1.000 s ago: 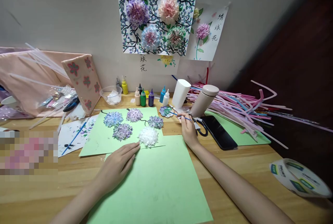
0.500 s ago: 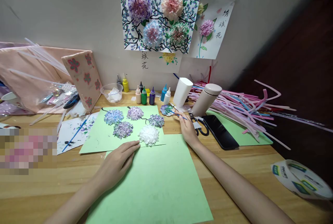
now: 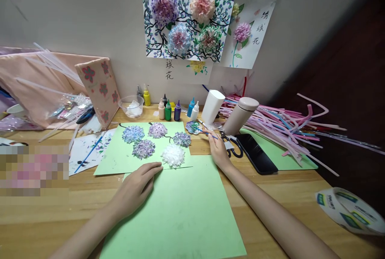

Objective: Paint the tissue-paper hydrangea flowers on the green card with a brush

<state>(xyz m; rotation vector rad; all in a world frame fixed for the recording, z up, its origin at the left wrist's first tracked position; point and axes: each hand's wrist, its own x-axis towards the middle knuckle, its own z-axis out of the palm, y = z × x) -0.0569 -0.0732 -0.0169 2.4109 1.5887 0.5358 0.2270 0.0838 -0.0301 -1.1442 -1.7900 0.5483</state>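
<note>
My right hand point(image 3: 217, 148) is pinched on a thin blue paintbrush point(image 3: 206, 133), its tip at the small palette point(image 3: 191, 127). The bristles are too small to make out, and my fingers hide the handle's end. My left hand point(image 3: 136, 187) lies flat and holds nothing, resting on the green sheet point(image 3: 186, 211) just beside the white paper flower point(image 3: 173, 154). Scissors point(image 3: 234, 147) and a phone point(image 3: 255, 152) lie to the right of my right hand.

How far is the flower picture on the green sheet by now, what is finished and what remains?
Done: four flowers on the green sheet look coloured in blue and purple tones, with black stems drawn. In hand: the right hand holds a thin brush, its tip at the small palette; the left hand lies flat at the sheet's lower edge. Left: the white flower shows no colour yet.
</note>
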